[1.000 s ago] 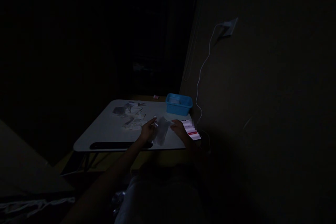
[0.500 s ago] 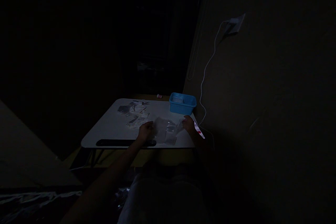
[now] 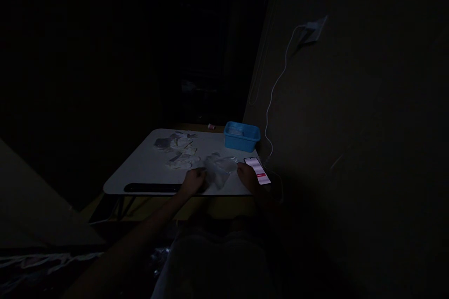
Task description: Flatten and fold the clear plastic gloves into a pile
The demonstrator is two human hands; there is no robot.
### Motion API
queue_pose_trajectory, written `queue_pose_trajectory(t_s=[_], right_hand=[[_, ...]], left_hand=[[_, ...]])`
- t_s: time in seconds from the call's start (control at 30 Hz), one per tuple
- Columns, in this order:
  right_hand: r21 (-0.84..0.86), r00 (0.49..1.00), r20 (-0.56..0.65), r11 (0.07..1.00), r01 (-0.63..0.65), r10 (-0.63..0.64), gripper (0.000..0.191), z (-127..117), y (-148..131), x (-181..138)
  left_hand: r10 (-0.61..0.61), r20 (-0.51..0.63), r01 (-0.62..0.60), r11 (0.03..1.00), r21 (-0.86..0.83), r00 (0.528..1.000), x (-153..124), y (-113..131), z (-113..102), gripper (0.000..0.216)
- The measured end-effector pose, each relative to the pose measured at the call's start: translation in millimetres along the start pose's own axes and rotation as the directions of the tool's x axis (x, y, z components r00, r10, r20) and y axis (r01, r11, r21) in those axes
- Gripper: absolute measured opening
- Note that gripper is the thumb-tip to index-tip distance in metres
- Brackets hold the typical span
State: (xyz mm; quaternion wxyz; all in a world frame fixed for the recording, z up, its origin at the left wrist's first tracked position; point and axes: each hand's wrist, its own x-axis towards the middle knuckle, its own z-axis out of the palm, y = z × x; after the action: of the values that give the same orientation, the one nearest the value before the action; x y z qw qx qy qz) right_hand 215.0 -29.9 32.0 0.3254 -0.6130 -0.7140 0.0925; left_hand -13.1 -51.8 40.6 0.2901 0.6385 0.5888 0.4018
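**Head view, low light: clear plastic between both hands**

Largest first. I noted a dark wall (image 3: 368, 103) on the right, a white cord (image 3: 268, 107) hanging down it from a plug at the outlet (image 3: 318, 30). Left of it stood a white table (image 3: 136, 166), a long black strip (image 3: 152, 188) along its near edge. A blue basin (image 3: 242, 143) sat at the far right corner. Crumpled pale pieces (image 3: 180, 144) lay left of centre. Clear plastic (image 3: 219, 172) was bunched near the front edge, between the hands. I recorded the left hand (image 3: 195, 181) with fingers curled, pinching its left side; the right hand (image 3: 247, 176) pinched its right side. Exact finger placement was too dim to tell. Just beside the right hand lay a phone (image 3: 261, 173), screen lit. Smallest: a pinkish container (image 3: 211, 126) beyond the table.
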Motion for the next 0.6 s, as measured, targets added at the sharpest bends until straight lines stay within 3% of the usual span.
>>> queue_pose_trajectory(t_s=[0.17, 0.23, 0.37, 0.43, 0.53, 0.6], right_hand=[[-0.122, 0.993, 0.081, 0.988, 0.09, -0.08, 0.03, 5, -9, -8], [-0.215, 0.99, 0.09, 0.969, 0.121, -0.104, 0.03, 4, -12, -9], [-0.264, 0.978, 0.112, 0.943, 0.203, -0.179, 0.029, 4, -17, -14], [-0.231, 0.948, 0.173, 0.925, 0.303, -0.267, 0.031, 7, -20, -20], [-0.247, 0.9, 0.243, 0.874, 0.419, -0.363, 0.032, 13, -21, -27], [-0.327, 0.914, 0.232, 0.858, 0.395, -0.332, 0.035, 15, -18, -29]], left_hand=[[0.258, 0.024, -0.258, 0.951, 0.172, 0.966, -2, 14, -12, 0.029], [0.324, 0.084, -0.335, 0.909, 0.247, 0.942, 5, 16, -10, 0.03], [0.388, 0.326, -0.481, 0.83, 0.284, 0.862, 13, 13, 10, 0.028], [0.428, 0.349, -0.532, 0.792, 0.299, 0.834, 12, 9, 25, 0.032], [0.39, 0.362, -0.521, 0.748, 0.411, 0.847, 5, -1, 43, 0.04], [0.353, 0.342, -0.486, 0.726, 0.487, 0.871, -1, -7, 51, 0.043]])
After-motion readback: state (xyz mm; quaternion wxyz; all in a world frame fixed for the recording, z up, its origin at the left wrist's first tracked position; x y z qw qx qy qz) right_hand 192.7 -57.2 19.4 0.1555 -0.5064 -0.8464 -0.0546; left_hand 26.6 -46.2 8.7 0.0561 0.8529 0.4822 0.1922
